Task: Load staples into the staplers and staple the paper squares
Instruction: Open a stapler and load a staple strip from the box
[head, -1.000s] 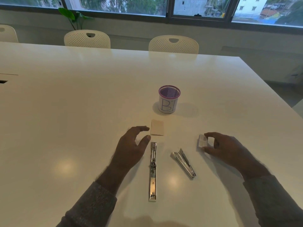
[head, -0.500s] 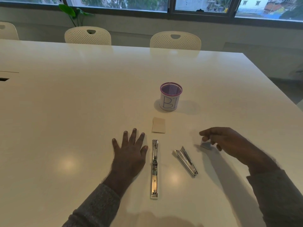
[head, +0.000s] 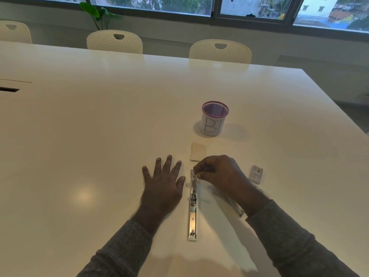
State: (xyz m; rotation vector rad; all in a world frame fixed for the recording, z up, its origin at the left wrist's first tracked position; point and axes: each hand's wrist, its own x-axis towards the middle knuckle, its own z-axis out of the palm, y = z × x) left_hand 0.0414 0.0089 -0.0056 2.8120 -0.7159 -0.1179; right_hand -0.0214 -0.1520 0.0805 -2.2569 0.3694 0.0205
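A silver stapler lies opened out flat on the white table, pointing away from me. My right hand has its fingertips pinched together on the stapler's far end; anything small held in the pinch is hidden. My left hand rests flat, fingers spread, just left of the stapler and not touching it. A second stapler is mostly covered by my right forearm. The small staple box lies to the right of my right hand. Beige paper squares sit just beyond my hands.
A mesh cup with a purple rim and a "B1" label stands beyond the paper. White chairs line the table's far side below the windows. The table's right edge runs diagonally.
My right hand let go of the staple box, which now lies on the table, and moved left to the open stapler's far end. My left hand went flat and stayed there.
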